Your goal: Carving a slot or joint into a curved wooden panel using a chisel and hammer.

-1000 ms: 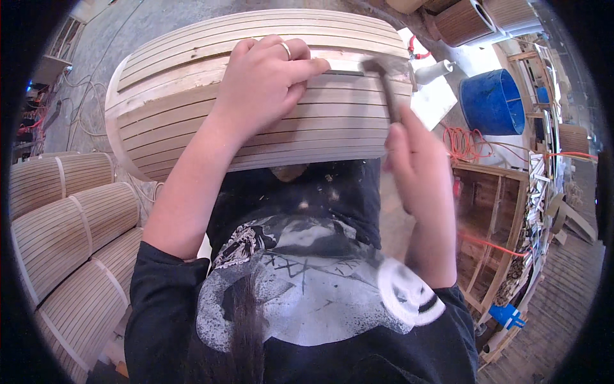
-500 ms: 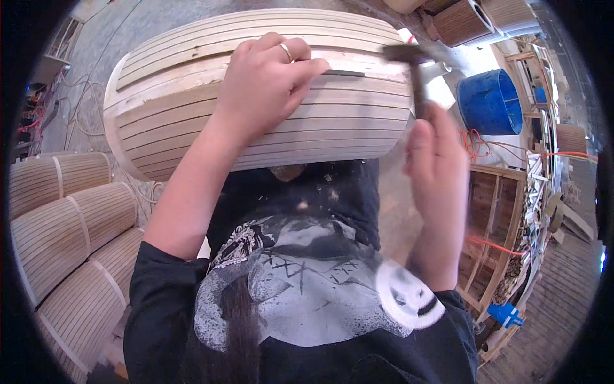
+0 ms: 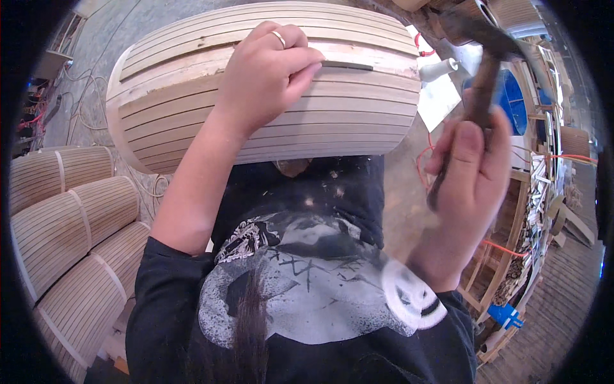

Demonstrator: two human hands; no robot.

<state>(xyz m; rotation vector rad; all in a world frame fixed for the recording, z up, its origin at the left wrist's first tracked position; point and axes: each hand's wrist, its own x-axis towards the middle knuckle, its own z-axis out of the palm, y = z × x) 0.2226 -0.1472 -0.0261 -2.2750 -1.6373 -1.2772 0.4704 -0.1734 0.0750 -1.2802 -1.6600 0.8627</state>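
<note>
Across the front of me lies a large wooden drum made of narrow pale slats with dark lines between them. A rougher band of bare wood runs along its top. My left hand, with a ring on one finger, rests on this band, closed. From its thumb and fingertips a thin dark strip sticks out to the right, lying along the wood; its other end is hidden in the hand. My right hand grips the wooden handle of a hammer, raised to the right of the drum, its dark head blurred.
Several slatted drums lie at the left. On the right are a blue barrel, a wooden frame, stacked slats and an orange cord. A pale cone-shaped spool stands past the drum's right end.
My right hand has swung the hammer up and right, away from the drum's right end. My left hand keeps its hold on the strip. The drum sits slightly higher in view.
</note>
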